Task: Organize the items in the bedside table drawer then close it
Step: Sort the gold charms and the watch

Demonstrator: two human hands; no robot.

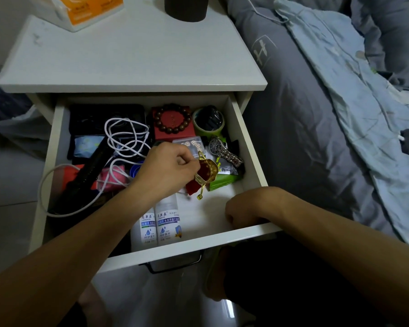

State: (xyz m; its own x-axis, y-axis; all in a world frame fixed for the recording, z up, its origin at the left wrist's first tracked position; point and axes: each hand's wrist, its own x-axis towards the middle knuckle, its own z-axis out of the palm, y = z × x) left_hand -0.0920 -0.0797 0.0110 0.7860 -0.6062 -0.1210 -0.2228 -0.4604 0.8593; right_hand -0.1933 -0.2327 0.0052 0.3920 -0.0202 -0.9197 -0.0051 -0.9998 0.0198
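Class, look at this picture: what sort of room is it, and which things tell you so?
Most likely a bedroom: a white bedside table with its drawer pulled open stands right beside a bed covered with grey and pale blue bedding.

The drawer (241, 128) is smooth white board, its front edge glossy. Pinched in the left hand (165, 168), a small pouch (204, 173) looks like dark red velvet with shiny gold trim. Just right of that hand lies a watch (222, 149) with a polished metal band. Beyond the hand, a bracelet (172, 121) of glossy brown wooden beads sits on a matt red box (172, 135). Left of the hand coils a smooth white plastic cable (125, 138). Under the forearm lie two white plastic bottles (158, 225) with printed labels.
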